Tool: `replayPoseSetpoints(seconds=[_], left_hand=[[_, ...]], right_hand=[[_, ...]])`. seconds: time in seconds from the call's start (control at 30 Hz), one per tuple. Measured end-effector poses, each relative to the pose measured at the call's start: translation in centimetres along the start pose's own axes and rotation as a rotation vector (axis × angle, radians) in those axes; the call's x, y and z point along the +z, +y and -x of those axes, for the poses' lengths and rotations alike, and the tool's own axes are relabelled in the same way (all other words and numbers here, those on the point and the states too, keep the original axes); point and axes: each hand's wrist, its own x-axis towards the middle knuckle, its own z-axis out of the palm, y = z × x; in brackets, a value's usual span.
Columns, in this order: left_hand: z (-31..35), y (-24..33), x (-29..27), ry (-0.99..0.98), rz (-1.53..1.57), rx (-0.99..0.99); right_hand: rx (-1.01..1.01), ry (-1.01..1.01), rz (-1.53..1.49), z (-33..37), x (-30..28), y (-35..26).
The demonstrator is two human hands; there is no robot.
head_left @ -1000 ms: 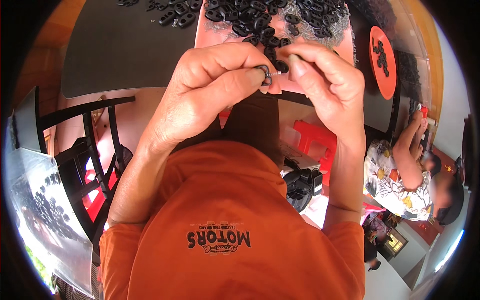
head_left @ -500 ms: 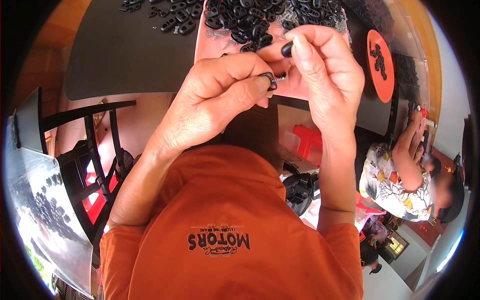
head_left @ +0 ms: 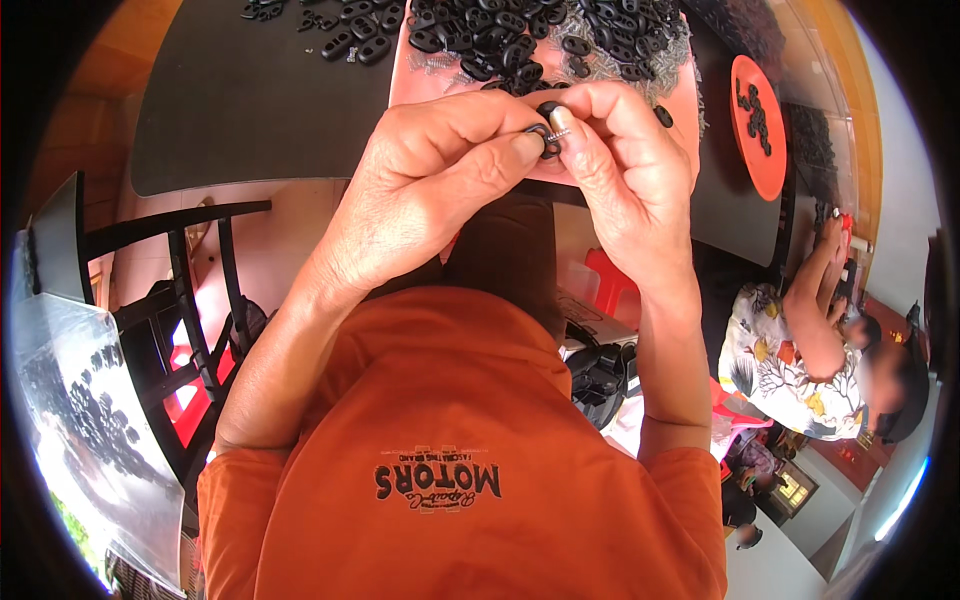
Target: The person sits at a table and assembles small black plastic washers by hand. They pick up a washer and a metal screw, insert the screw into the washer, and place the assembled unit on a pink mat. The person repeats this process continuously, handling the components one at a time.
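Observation:
In front of my chest, my left hand (head_left: 425,175) pinches a small black plastic cord-lock piece (head_left: 551,150) between thumb and index finger. A thin metal spring (head_left: 558,135) sticks out of that piece toward the right. My right hand (head_left: 630,170) is closed on a black cord-lock shell (head_left: 549,107), its thumb close against the spring. Both hands meet here, and the fingers cover part of each piece. Beyond them a heap of black cord-lock parts (head_left: 500,45) lies on a pink board (head_left: 403,85), with loose springs (head_left: 668,70) scattered on its right side.
A dark table (head_left: 240,130) carries more black parts at the back. On the right sits a round orange-red tray (head_left: 765,180) with several parts. A black chair (head_left: 178,290) stands left, a red stool (head_left: 612,280) below the table. Another person (head_left: 790,350) is at far right.
My right hand has come down and left, bringing the black shell up against the piece with the spring in my left hand. The left hand has stayed nearly in place.

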Motion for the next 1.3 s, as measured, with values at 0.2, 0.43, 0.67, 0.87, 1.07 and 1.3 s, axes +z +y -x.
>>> replayPoseSetpoints(seconds=[0.2, 0.43, 0.67, 0.87, 1.07, 1.3], left_hand=[[-0.4, -1.2, 0.2, 0.048, -0.092, 0.13], [-0.2, 0.3, 0.1, 0.034, -0.104, -0.08], [-0.2, 0.6, 0.1, 0.016, -0.151, -0.129], [-0.2, 0.7, 0.0, -0.011, -0.138, -0.153], [-0.3, 0.3, -0.1, -0.015, -0.132, -0.126], [-0.5, -0.6, 0.0, -0.003, -0.143, -0.041]], right_hand=[[0.171, 0.006, 0.04, -0.7, -2.5, -2.2], [0.18, -0.093, 0.029, -0.7, -2.9, -2.3], [0.183, -0.141, 0.029, -0.6, -2.8, -2.3], [0.175, -0.173, 0.068, -0.6, -2.5, -2.5], [0.165, -0.158, 0.036, -0.7, -2.5, -2.4], [0.077, -0.144, 0.133, -0.4, -2.3, -1.7]])
